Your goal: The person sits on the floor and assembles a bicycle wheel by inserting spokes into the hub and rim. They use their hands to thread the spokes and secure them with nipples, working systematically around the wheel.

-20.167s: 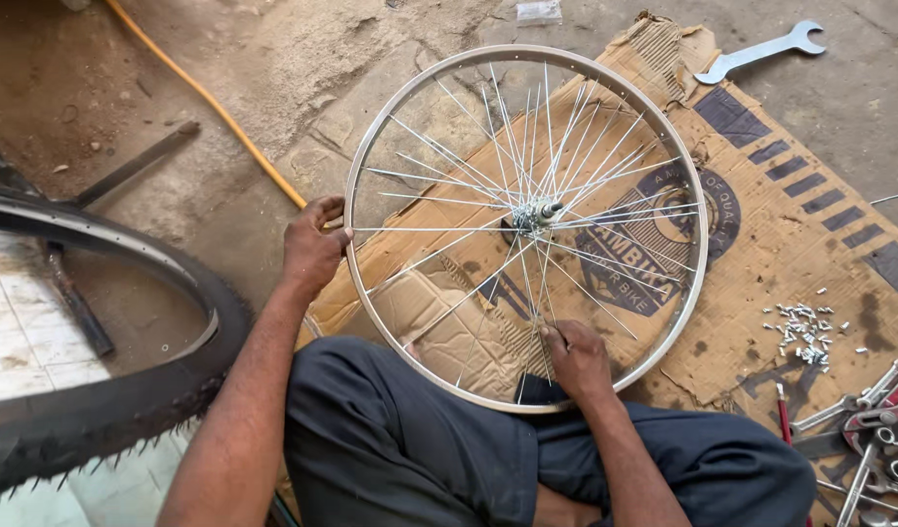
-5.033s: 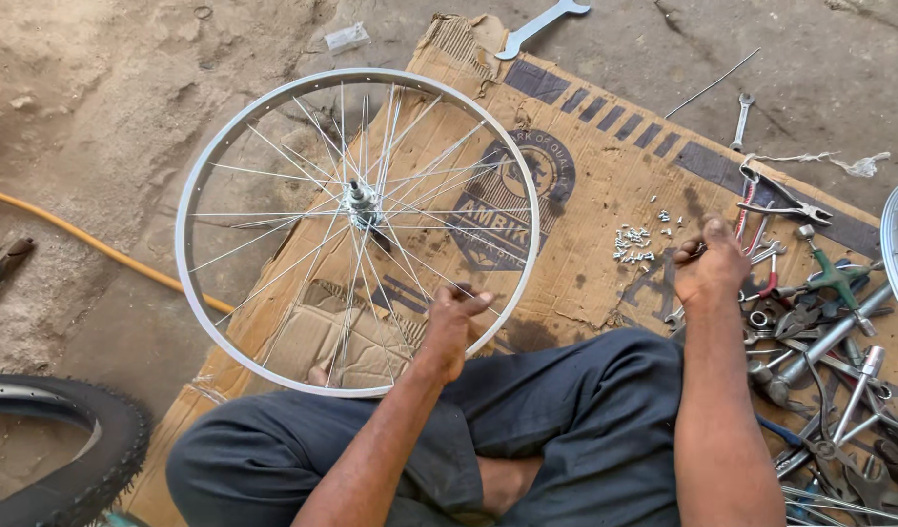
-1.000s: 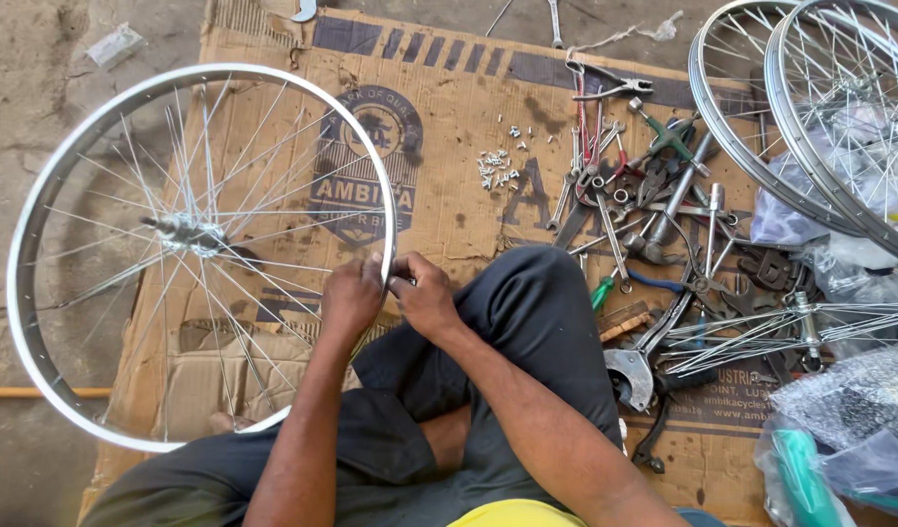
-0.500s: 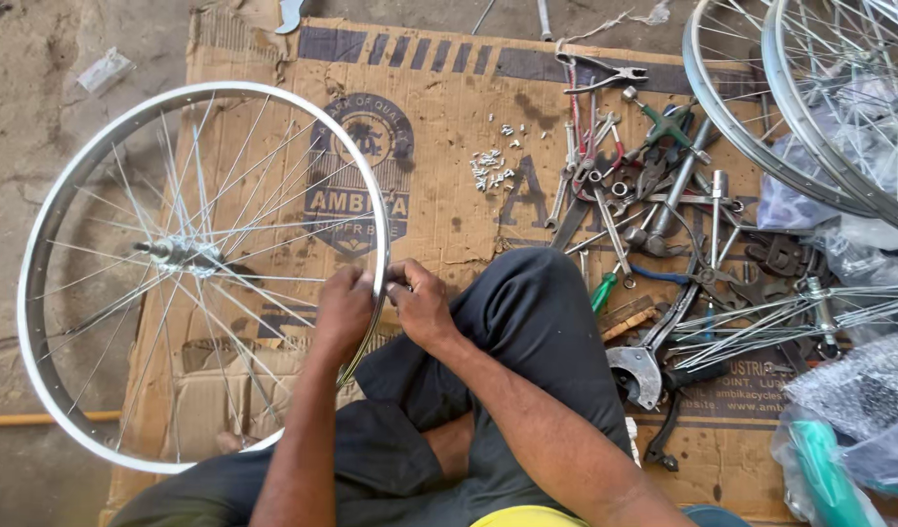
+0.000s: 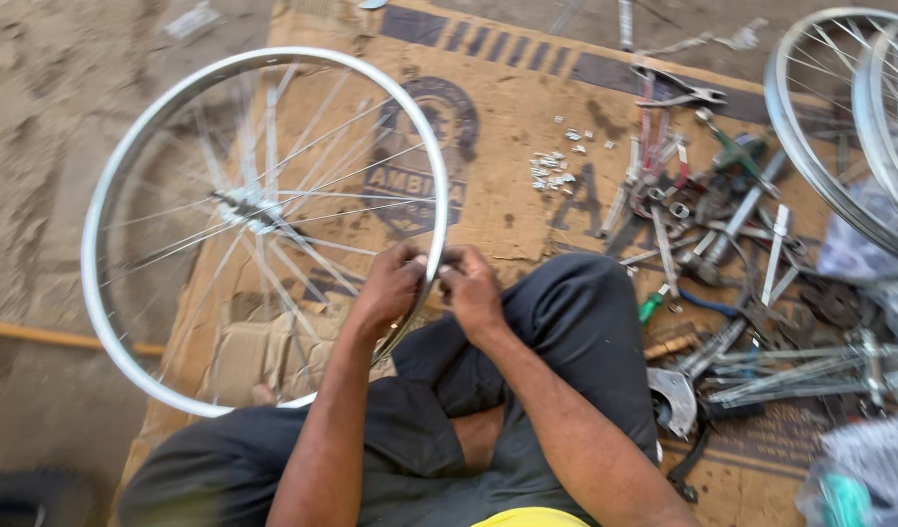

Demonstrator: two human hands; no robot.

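A silver spoked bicycle wheel (image 5: 146, 176) leans over flattened brown cardboard (image 5: 508, 146), with its hub (image 5: 242, 205) left of centre. My left hand (image 5: 390, 288) is closed around the rim at its right side, fingers wrapped inside it. My right hand (image 5: 471, 288) pinches something small against the outside of the rim, just right of the left hand; the small part is hidden by the fingers. Both hands sit above my crossed legs in dark trousers (image 5: 566, 322).
A little heap of small metal nipples (image 5: 551, 171) lies on the cardboard. Several tools, wrenches and pliers (image 5: 703, 215) are spread to the right. More spoked rims (image 5: 839, 137) stand at the far right; a black tyre (image 5: 29, 498) lies bottom left.
The view has shifted slightly, so the wheel sits a little further right and lower in the frame. Both hands stay together at the right side of the rim.
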